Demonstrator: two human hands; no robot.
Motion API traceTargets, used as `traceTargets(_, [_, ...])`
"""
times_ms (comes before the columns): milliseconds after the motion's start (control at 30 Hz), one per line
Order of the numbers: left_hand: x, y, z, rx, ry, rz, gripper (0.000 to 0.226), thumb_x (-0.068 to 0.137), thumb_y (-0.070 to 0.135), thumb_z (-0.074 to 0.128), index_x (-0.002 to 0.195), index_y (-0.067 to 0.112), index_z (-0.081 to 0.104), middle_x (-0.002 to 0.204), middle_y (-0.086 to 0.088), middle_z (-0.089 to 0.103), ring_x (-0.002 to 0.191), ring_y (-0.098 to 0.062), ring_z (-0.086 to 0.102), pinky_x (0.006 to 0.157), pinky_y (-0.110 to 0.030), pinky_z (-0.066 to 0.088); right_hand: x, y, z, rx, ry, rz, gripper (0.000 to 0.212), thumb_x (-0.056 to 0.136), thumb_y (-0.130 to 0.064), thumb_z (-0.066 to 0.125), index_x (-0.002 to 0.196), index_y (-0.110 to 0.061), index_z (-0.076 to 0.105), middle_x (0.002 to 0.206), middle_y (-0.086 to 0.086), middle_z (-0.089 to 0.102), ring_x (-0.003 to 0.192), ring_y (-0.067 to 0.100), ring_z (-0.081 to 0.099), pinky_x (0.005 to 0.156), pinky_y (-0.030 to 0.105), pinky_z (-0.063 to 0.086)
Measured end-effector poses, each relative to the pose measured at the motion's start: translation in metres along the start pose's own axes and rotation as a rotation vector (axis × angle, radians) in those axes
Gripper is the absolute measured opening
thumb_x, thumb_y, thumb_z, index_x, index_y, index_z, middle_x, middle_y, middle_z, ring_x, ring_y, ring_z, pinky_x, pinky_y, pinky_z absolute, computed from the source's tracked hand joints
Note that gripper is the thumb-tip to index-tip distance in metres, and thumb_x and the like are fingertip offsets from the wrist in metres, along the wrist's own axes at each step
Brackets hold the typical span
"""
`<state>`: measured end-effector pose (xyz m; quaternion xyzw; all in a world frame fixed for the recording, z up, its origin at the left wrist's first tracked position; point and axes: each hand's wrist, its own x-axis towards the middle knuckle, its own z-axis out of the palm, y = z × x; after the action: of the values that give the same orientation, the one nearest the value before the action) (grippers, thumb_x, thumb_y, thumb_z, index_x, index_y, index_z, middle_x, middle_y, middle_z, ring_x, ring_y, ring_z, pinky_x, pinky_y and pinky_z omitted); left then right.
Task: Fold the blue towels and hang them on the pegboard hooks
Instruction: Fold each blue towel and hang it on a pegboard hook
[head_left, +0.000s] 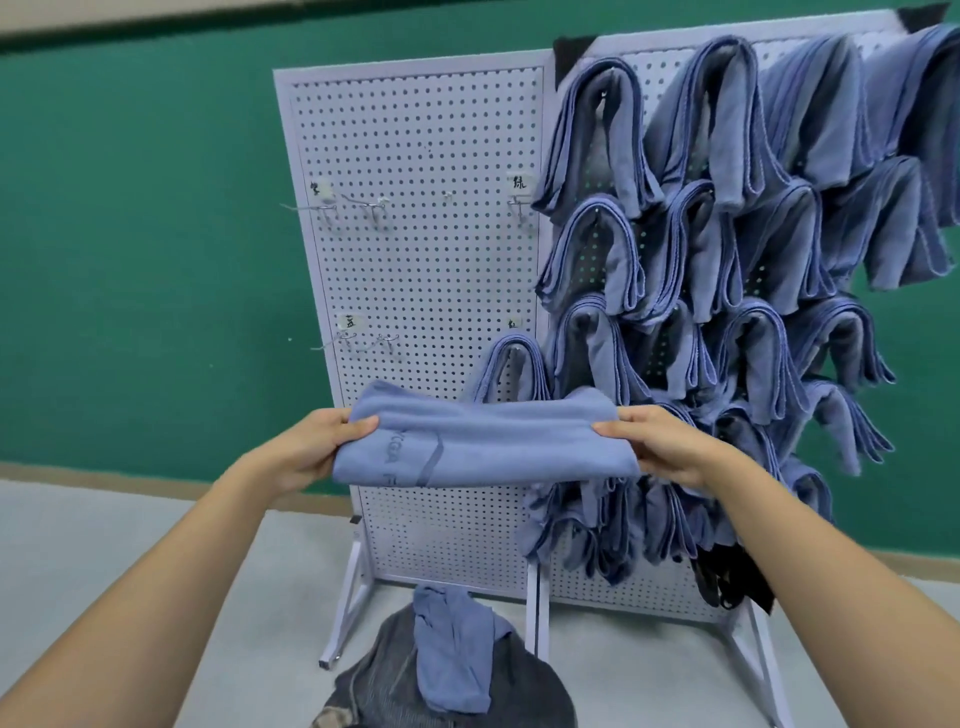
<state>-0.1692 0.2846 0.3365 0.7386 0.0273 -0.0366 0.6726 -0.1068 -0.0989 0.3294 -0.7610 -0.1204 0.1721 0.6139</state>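
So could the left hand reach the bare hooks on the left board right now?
Probably: nothing blocks the hooks, but the left hand grips the towel with the right hand.
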Motion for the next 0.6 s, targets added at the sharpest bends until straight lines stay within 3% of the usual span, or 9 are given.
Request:
traceTargets(67, [-0.003, 0.012, -0.007, -0.039, 0.002, 0.067, 0.023, 0.096, 0.012, 0.050, 0.114, 0.004, 0.061, 0.111, -0.010, 0.070, 0.094, -0.017, 0.070, 0.070, -0.024, 0.057, 0.001, -0.016, -0.001, 0.064, -0.017, -0.073, 0.022, 0.093, -0.013, 0.057, 0.113, -0.012, 0.067, 0.105, 0.012, 0.068, 0.090, 0.024, 0.062, 0.077, 0.033, 0.054])
traceTargets(167, [-0.010, 0.028, -0.020, -0.135, 0.002, 0.167, 0.024, 0.096, 0.005, 0.045, 0.112, 0.010, 0.062, 0.105, -0.003, 0.073, 0.088, -0.011, 0.070, 0.067, -0.021, 0.056, -0.002, -0.037, -0.003, 0.181, -0.051, -0.205, 0.034, 0.089, -0.010, 0.057, 0.122, -0.014, 0.064, 0.114, 0.018, 0.060, 0.100, 0.029, 0.052, 0.084, 0.033, 0.054])
traceTargets(300, [-0.017, 0.022, -0.032, -0.206, -0.003, 0.186, 0.031, 0.098, -0.004, 0.036, 0.106, 0.010, 0.062, 0.097, -0.005, 0.072, 0.077, -0.010, 0.070, 0.062, -0.019, 0.057, -0.008, -0.038, 0.002, 0.207, 0.006, -0.210, 0.031, 0.096, 0.001, 0.045, 0.092, -0.012, 0.072, 0.097, 0.008, 0.071, 0.079, 0.018, 0.067, 0.070, 0.026, 0.057])
traceTargets(400, [-0.019, 0.015, -0.034, -0.268, 0.012, 0.198, 0.032, 0.097, -0.004, 0.037, 0.095, 0.011, 0.065, 0.084, -0.002, 0.072, 0.064, -0.008, 0.066, 0.055, -0.017, 0.055, -0.009, -0.036, 0.010, 0.230, 0.015, -0.192, 0.033, 0.096, 0.000, 0.047, 0.079, -0.013, 0.072, 0.092, 0.009, 0.070, 0.071, 0.017, 0.066, 0.064, 0.025, 0.059])
traceTargets(500, [-0.024, 0.017, -0.031, -0.291, 0.008, 0.238, 0.026, 0.086, 0.009, 0.053, 0.074, 0.020, 0.073, 0.076, 0.001, 0.069, 0.056, -0.005, 0.057, 0.051, -0.015, 0.051, -0.003, -0.036, 0.016, 0.194, 0.042, -0.211, 0.040, 0.096, -0.003, 0.045, 0.073, -0.020, 0.073, 0.093, 0.014, 0.053, 0.068, 0.019, 0.049, 0.066, 0.027, 0.056])
traceTargets(600, [-0.026, 0.019, -0.033, -0.344, -0.008, 0.211, 0.038, 0.090, 0.010, 0.040, 0.069, 0.020, 0.070, 0.077, 0.000, 0.069, 0.059, -0.010, 0.062, 0.053, -0.019, 0.051, 0.000, -0.039, 0.021, 0.235, 0.084, -0.206, 0.039, 0.096, -0.009, 0.041, 0.074, -0.020, 0.071, 0.093, 0.014, 0.054, 0.082, 0.029, 0.045, 0.077, 0.039, 0.048])
